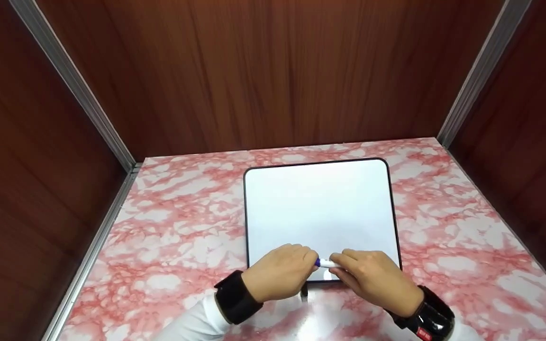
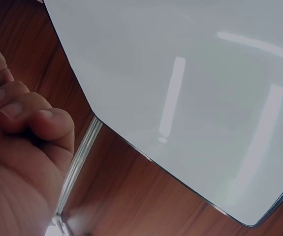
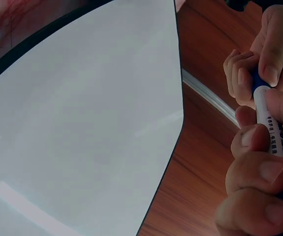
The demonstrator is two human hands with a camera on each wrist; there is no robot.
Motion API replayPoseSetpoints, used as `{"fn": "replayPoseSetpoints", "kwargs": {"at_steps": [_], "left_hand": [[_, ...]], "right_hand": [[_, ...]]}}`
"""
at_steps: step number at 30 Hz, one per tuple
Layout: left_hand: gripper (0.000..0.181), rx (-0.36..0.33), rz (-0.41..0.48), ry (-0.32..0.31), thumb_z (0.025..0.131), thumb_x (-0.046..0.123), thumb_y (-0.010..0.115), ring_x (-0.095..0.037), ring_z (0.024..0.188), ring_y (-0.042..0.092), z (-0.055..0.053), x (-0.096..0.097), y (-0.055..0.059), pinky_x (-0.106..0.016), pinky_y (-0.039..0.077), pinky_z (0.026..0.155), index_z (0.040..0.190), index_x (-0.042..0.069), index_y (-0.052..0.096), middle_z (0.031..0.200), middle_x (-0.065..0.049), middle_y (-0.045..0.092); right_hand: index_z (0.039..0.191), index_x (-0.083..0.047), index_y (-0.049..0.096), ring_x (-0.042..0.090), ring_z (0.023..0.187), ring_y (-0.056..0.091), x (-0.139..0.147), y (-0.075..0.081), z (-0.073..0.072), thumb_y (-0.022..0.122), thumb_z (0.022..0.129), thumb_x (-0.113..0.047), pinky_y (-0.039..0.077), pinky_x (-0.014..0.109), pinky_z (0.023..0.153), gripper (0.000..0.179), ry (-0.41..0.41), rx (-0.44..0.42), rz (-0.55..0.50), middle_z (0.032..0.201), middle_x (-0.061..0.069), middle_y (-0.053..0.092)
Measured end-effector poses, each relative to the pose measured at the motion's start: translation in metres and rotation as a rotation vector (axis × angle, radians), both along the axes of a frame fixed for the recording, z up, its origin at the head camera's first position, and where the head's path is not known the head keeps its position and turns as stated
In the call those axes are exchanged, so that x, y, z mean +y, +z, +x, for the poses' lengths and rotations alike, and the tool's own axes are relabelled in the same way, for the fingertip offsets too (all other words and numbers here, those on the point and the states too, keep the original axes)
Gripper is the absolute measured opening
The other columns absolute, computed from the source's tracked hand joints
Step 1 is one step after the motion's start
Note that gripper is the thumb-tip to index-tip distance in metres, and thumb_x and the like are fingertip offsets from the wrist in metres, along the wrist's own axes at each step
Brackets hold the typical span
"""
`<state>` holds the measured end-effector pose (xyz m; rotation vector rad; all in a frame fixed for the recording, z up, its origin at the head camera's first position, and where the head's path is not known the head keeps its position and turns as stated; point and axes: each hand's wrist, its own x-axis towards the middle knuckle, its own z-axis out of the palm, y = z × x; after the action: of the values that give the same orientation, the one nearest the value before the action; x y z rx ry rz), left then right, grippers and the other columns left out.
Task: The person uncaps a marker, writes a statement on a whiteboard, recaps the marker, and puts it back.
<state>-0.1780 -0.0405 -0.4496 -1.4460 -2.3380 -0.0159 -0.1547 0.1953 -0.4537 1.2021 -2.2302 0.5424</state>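
A white marker [image 1: 327, 263] with a blue cap [image 3: 259, 81] is held level between both hands, in front of the lower part of a whiteboard [image 1: 320, 208]. My left hand [image 1: 280, 272] pinches the capped end between thumb and fingers. Around the white barrel, which carries dark print, the fingers of my right hand [image 1: 372, 277] are curled. In the right wrist view both hands meet along the marker, and its far end is partly hidden by the right fingers. Only a bit of blue shows past the left fingers in the left wrist view.
The whiteboard has a thin black frame and rounded corners. A small dark piece [image 1: 304, 290] shows below its lower edge. Under it spreads a red-and-white marbled table [image 1: 183, 237]. Brown wood-grain panels [image 1: 273, 76] with metal corner strips [image 1: 78, 90] enclose the back and sides.
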Motion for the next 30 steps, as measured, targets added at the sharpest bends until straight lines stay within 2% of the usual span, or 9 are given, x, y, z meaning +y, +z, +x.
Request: {"fn": "replayPoseSetpoints", "kwargs": {"at_steps": [2, 7, 13, 15, 19, 22, 26, 30], "left_hand": [[0.018, -0.020, -0.006, -0.013, 0.103, 0.023, 0.045, -0.008, 0.060, 0.031, 0.000, -0.001, -0.001, -0.020, 0.028, 0.051, 0.090, 0.012, 0.048, 0.072, 0.006, 0.033], [0.017, 0.012, -0.017, -0.034, 0.103, 0.024, 0.047, -0.009, 0.061, 0.034, 0.000, -0.003, -0.006, -0.021, 0.031, 0.053, 0.090, 0.012, 0.051, 0.073, 0.005, 0.036], [0.017, 0.076, -0.014, -0.026, 0.102, 0.024, 0.047, -0.010, 0.063, 0.037, -0.005, -0.006, -0.010, -0.021, 0.035, 0.054, 0.092, 0.012, 0.052, 0.074, 0.005, 0.040], [0.015, 0.087, -0.009, -0.005, 0.102, 0.023, 0.048, -0.010, 0.064, 0.040, -0.008, -0.010, -0.010, -0.022, 0.038, 0.056, 0.093, 0.012, 0.053, 0.076, 0.005, 0.042], [0.012, 0.038, 0.008, 0.063, 0.102, 0.020, 0.048, -0.013, 0.067, 0.045, -0.017, -0.026, -0.007, -0.026, 0.043, 0.059, 0.095, 0.011, 0.054, 0.077, 0.004, 0.045], [0.015, 0.001, 0.015, 0.107, 0.103, 0.019, 0.046, -0.013, 0.065, 0.044, -0.024, -0.038, -0.006, -0.027, 0.042, 0.058, 0.092, 0.010, 0.052, 0.075, 0.003, 0.043], [0.018, -0.005, 0.048, 0.140, 0.104, 0.018, 0.044, -0.013, 0.063, 0.041, -0.032, -0.052, -0.007, -0.027, 0.038, 0.056, 0.089, 0.009, 0.050, 0.073, 0.003, 0.040], [0.015, -0.018, 0.091, 0.169, 0.103, 0.015, 0.045, -0.015, 0.066, 0.043, -0.038, -0.067, -0.009, -0.027, 0.041, 0.058, 0.092, 0.006, 0.051, 0.076, 0.001, 0.043]], "right_hand": [[0.099, -0.011, 0.065, -0.004, 0.058, 0.038, -0.001, -0.003, 0.000, 0.073, 0.087, -0.014, 0.037, 0.011, 0.048, 0.015, 0.023, 0.019, -0.015, 0.075, -0.012, 0.051], [0.097, -0.011, 0.065, -0.005, 0.057, 0.036, -0.001, -0.010, 0.001, 0.073, 0.087, -0.013, 0.035, 0.010, 0.047, 0.014, 0.036, 0.025, -0.023, 0.073, -0.013, 0.049], [0.100, -0.010, 0.065, -0.005, 0.057, 0.040, 0.000, -0.013, -0.001, 0.070, 0.089, -0.012, 0.037, 0.009, 0.048, 0.012, 0.046, -0.063, -0.042, 0.075, -0.013, 0.052], [0.101, -0.011, 0.066, -0.004, 0.057, 0.042, 0.004, -0.013, -0.002, 0.069, 0.091, -0.014, 0.040, 0.010, 0.049, 0.011, 0.020, -0.103, -0.039, 0.077, -0.013, 0.055], [0.102, -0.011, 0.068, -0.004, 0.056, 0.043, 0.017, -0.014, -0.007, 0.068, 0.092, -0.016, 0.041, 0.013, 0.049, 0.011, -0.069, -0.153, -0.040, 0.080, -0.014, 0.060], [0.100, -0.012, 0.068, -0.004, 0.056, 0.041, 0.027, -0.016, -0.012, 0.069, 0.091, -0.014, 0.038, 0.013, 0.048, 0.009, -0.114, -0.152, -0.047, 0.079, -0.015, 0.058], [0.097, -0.013, 0.067, -0.002, 0.058, 0.042, 0.036, -0.018, -0.018, 0.070, 0.090, -0.014, 0.038, 0.016, 0.049, 0.008, -0.160, -0.142, -0.044, 0.077, -0.016, 0.055], [0.097, -0.013, 0.067, -0.001, 0.060, 0.044, 0.043, -0.019, -0.021, 0.071, 0.089, -0.014, 0.040, 0.019, 0.049, 0.009, -0.203, -0.135, -0.056, 0.077, -0.015, 0.056]]}}
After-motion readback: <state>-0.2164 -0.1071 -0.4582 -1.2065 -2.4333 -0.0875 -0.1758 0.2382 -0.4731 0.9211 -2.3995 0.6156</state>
